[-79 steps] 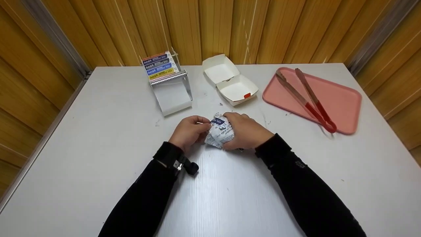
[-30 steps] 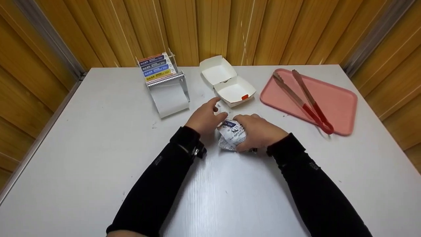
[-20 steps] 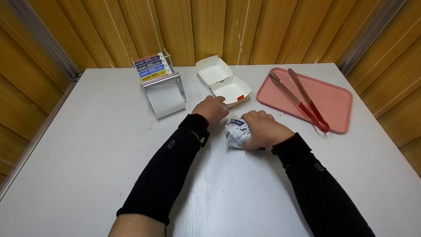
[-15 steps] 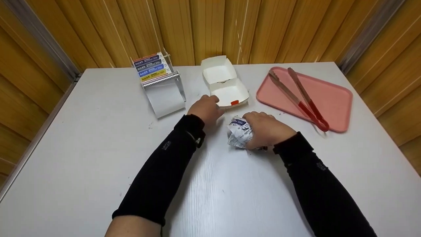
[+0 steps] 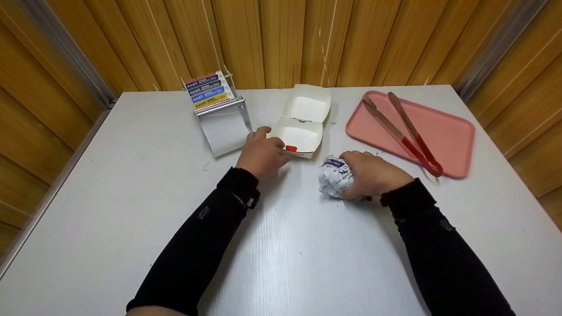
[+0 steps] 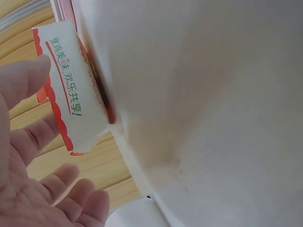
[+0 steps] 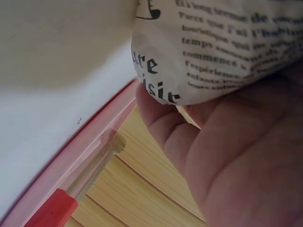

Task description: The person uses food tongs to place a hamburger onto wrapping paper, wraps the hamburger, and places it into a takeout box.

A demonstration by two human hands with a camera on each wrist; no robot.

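Observation:
An opened clamshell burger box (image 5: 303, 134), white inside with a red tab, stands on the table. My left hand (image 5: 262, 153) pinches its near left corner: in the left wrist view the thumb lies against the printed front wall (image 6: 71, 80) and the index fingertip is hidden behind it. The other fingers are spread. To the right, my right hand (image 5: 375, 173) grips a round paper-wrapped bundle (image 5: 338, 175) on the tabletop. Black and blue print covers its paper (image 7: 213, 52); the contents are hidden.
A dispenser (image 5: 215, 101) with colourful labels and a hanging white sheet (image 5: 226, 134) stands left of the box. At the right lies a pink tray (image 5: 448, 136) with red-handled tongs (image 5: 412, 140) on it. A wood-panelled wall (image 5: 281, 44) runs behind the table.
My left hand has left the bundle and taken the burger box by its corner. The box has turned and come nearer. My right hand has shifted right with the bundle.

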